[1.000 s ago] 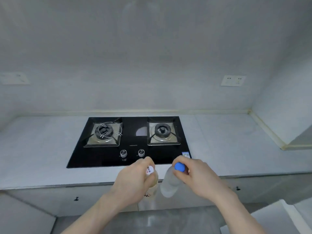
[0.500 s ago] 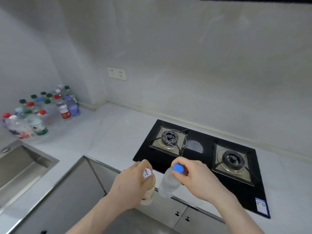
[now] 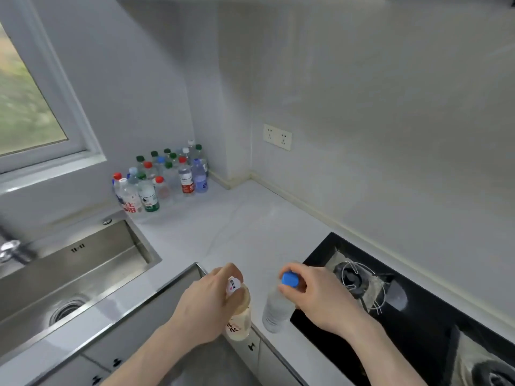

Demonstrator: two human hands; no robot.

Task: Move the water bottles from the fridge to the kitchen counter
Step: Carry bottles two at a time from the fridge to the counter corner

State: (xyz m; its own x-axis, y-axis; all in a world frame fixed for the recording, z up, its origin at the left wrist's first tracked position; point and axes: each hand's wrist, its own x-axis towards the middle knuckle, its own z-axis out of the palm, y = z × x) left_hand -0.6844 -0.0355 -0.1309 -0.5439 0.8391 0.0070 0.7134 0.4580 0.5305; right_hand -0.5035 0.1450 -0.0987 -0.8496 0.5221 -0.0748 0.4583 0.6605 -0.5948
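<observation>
My left hand point(image 3: 207, 307) grips the neck of a white-capped bottle point(image 3: 240, 323) with yellowish liquid. My right hand point(image 3: 320, 299) pinches the neck of a clear bottle with a blue cap point(image 3: 277, 307). Both bottles hang upright above the front edge of the grey kitchen counter point(image 3: 250, 224), between the sink and the stove. A cluster of several bottles point(image 3: 164, 179) with red, green, blue and white caps stands in the far counter corner below the window.
A steel sink point(image 3: 72, 274) with a tap lies at the left. A black gas hob point(image 3: 404, 310) sits at the right. A double wall socket point(image 3: 277, 136) is on the back wall. Cabinet doors run below the counter edge.
The view has swung left from the hob toward the counter corner, bringing the sink, window and bottle cluster into sight. Both hands keep the same hold on their bottles.
</observation>
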